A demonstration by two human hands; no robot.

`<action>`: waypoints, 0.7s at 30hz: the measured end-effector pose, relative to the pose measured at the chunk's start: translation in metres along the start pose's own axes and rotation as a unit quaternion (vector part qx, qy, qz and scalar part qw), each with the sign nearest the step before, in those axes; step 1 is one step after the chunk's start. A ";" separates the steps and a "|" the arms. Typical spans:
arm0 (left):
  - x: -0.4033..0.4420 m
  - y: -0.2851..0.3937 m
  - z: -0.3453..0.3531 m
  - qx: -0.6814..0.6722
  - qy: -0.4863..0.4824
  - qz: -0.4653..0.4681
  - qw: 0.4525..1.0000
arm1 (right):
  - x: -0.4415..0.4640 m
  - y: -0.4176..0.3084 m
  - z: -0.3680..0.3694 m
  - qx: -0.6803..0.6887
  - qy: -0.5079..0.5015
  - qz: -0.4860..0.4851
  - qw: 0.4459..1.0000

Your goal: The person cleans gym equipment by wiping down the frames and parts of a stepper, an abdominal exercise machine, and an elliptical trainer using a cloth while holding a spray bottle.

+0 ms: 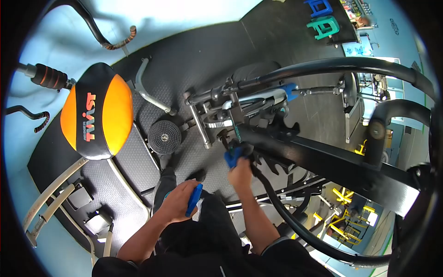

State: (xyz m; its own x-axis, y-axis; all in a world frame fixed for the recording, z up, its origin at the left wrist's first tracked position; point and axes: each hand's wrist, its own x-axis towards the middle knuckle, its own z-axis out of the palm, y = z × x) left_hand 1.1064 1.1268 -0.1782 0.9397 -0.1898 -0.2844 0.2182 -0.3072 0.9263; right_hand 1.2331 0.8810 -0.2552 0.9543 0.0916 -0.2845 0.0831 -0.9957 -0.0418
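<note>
My left hand (177, 204) is closed around a flat, straight-edged blue object (194, 200) in front of my body; its exact kind is unclear. My right hand (240, 174) grips a bunched blue cloth (232, 158) and reaches forward to the exercise machine. The cloth is at the end of the machine's black frame, near a curved black tube (272, 191); blur hides exactly what it touches. Just beyond the cloth, a thick black beam (323, 159) runs off to the right.
An orange and black padded seat (115, 115) marked TWIST stands at left, beside a round twisting disc (164, 137). A long curved black bar (341, 64) arches across the right. Green (325, 27) and blue stools sit at the back. Yellow-framed equipment (342, 195) is at lower right.
</note>
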 end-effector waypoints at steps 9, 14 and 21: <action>-0.019 0.053 0.019 0.096 -0.011 0.069 0.993 | -0.128 0.018 -0.048 0.310 -0.185 -0.137 0.922; -0.016 0.089 0.102 0.150 -0.124 0.137 0.971 | -0.168 0.131 -0.074 0.351 -0.202 -0.023 0.914; -0.001 0.125 0.261 0.099 -0.220 0.192 0.951 | -0.251 0.270 -0.069 0.679 -0.023 0.156 0.717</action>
State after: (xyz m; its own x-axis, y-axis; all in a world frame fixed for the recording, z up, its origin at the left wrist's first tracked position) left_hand 1.0643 0.8448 -0.1264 0.7299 -0.6817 -0.0500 -0.2145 -0.2980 0.9302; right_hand 1.0361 0.5879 -0.1295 0.8522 -0.1011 -0.5134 -0.5189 -0.0371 -0.8540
